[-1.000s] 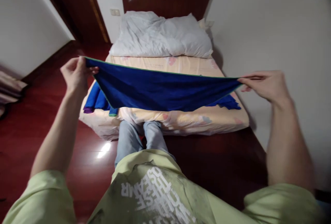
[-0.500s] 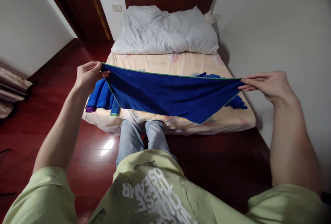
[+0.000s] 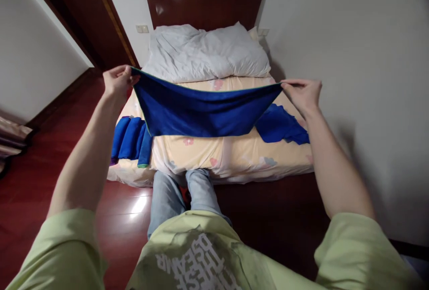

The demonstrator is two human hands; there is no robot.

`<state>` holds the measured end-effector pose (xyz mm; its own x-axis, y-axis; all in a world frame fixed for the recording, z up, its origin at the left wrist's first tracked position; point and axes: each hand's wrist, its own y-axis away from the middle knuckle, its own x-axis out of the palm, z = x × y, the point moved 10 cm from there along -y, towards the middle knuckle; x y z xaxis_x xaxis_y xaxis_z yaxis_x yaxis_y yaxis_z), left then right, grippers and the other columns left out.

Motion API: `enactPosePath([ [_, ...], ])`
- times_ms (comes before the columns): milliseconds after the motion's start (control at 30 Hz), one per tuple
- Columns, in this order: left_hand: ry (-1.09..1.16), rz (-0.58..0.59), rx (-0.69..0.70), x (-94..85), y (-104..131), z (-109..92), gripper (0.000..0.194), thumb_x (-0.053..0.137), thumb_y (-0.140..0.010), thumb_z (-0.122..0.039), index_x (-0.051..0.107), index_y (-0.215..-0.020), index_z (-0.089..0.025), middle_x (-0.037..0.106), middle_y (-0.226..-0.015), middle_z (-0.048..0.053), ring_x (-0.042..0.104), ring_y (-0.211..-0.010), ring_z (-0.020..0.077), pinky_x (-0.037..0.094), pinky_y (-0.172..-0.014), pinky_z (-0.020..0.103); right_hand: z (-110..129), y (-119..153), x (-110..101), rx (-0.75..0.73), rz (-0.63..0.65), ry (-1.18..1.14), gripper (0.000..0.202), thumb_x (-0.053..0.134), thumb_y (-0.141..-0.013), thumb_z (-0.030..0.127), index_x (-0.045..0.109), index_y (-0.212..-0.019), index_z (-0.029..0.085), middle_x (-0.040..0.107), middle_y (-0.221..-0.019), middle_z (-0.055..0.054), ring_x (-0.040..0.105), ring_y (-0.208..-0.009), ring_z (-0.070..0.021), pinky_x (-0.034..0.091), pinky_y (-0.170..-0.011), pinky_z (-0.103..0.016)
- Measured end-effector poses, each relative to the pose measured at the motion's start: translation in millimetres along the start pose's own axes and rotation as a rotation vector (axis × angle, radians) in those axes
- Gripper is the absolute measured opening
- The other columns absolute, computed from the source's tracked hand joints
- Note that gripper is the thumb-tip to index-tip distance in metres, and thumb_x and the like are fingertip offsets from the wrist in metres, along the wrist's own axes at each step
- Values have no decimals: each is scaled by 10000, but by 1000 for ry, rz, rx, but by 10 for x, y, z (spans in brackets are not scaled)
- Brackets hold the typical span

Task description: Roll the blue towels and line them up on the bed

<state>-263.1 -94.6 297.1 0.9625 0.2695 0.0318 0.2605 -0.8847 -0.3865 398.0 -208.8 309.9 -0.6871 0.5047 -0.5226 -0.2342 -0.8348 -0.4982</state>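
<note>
A blue towel [image 3: 204, 110] with a green edge hangs spread out above the bed. My left hand [image 3: 118, 80] pinches its upper left corner, and my right hand [image 3: 303, 93] pinches the upper right corner. The top edge sags a little between them. Below and left of the towel, several rolled blue towels [image 3: 129, 138] lie side by side on the bed, one showing a green edge and another a purple one. To the right, partly behind the held towel, a crumpled heap of blue cloth [image 3: 281, 124] rests on the sheet.
The bed [image 3: 187, 156] has a pale patterned sheet, with a white quilt or pillow pile [image 3: 208, 53] against the dark headboard [image 3: 204, 6]. White walls stand on both sides. A curtain [image 3: 13, 138] hangs at far left above the dark red floor [image 3: 50, 178].
My right hand has moved inward to the left, so the towel's top edge is less taut and sags. The view has tilted up slightly, and more of the blue heap shows.
</note>
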Motion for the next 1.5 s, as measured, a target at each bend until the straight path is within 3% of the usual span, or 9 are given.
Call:
enactPosePath([
  [133,90,-5,249,-116,-122,-431,231,708,-957,-284,582,-959,-90,724,-893,30,676,-791,65,541,-806,249,141,83,-315,-172,-184,-158,92,682,-935,217,738,-992,170,761,-1161,-172,711,-1042,-196,555,-1009,-358],
  [233,199,-73,337,-318,218,-412,259,752,-901,-326,565,-919,-148,720,-999,50,679,-878,100,566,-877,307,-73,372,-350,-188,-209,-195,127,693,-915,334,740,-956,223,763,-1150,-163,711,-1075,-242,556,-1026,-407],
  [367,143,-88,189,-398,1073,218,318,810,-781,-396,551,-780,-212,696,-950,47,658,-935,139,545,-1018,394,-795,1017,-47,-4,-174,-210,239,731,-818,483,737,-873,251,784,-1092,-117,737,-1054,-293,601,-972,-462],
  [567,-231,-5,-263,-531,2368,1545,408,712,-742,-596,631,-787,-198,725,-883,88,670,-948,234,561,-856,376,-1890,2249,840,351,-34,-257,309,748,-714,507,782,-810,215,812,-1013,-130,766,-1012,-328,592,-1019,-493],
  [700,-470,146,-427,-699,2865,1983,504,668,-714,-674,676,-819,-182,713,-784,71,671,-859,254,540,-759,347,-2263,2932,1250,514,58,-257,290,773,-664,498,803,-758,225,814,-979,-129,770,-1001,-379,591,-1011,-518],
  [833,-628,310,-480,-800,3140,2150,603,630,-691,-765,696,-805,-176,696,-716,68,657,-780,264,535,-731,358,-2453,3295,1342,540,94,-244,287,783,-658,514,813,-735,239,817,-942,-102,770,-997,-404,587,-1015,-543],
  [1100,-832,723,-374,-639,3286,2419,552,544,-762,-702,752,-860,-200,777,-1011,152,694,-977,335,548,-918,436,-2627,3315,1359,567,328,-159,286,831,-608,522,811,-673,244,818,-878,-84,778,-952,-389,596,-992,-517],
  [1267,-1029,896,-213,-466,2984,2507,494,439,-864,-577,772,-880,-212,777,-968,151,686,-1025,337,536,-969,459,-2665,3096,1526,577,631,-59,433,788,-602,640,810,-673,213,791,-724,-70,763,-754,-311,627,-790,-437],
  [1500,-1140,839,-106,-55,1926,2791,411,470,-912,-369,771,-1080,-145,778,-1070,97,692,-1018,240,543,-998,367,-2848,1933,1771,524,288,-41,490,680,-799,603,799,-961,157,799,-1006,-104,747,-935,-280,628,-825,-402],
])
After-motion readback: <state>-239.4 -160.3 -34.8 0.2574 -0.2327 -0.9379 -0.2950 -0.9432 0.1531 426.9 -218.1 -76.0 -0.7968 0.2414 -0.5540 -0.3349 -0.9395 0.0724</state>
